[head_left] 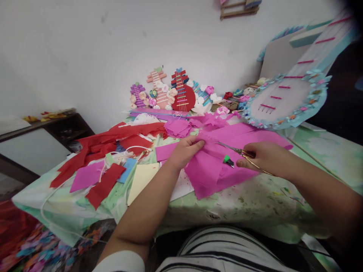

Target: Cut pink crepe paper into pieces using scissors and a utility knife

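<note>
My left hand (187, 150) pinches the edge of a piece of bright pink crepe paper (208, 166) above the table. In my right hand (263, 156) is a pair of gold-handled scissors (243, 152), fingers through the handles, with the blades pointing left at the paper close to my left fingers. Whether the blades are apart cannot be made out. A small cutter with a green end (228, 161) lies on the pink sheet below the scissors. Behind my left hand sits a stack of pink paper pieces (178, 127).
Red crepe paper (93, 145) and coloured scraps cover the table's left side. Several decorated paper instruments lean against the wall, among them a red one (185, 97). A large pale-blue instrument (283, 100) stands at the right. A white cord (42, 209) hangs over the table edge.
</note>
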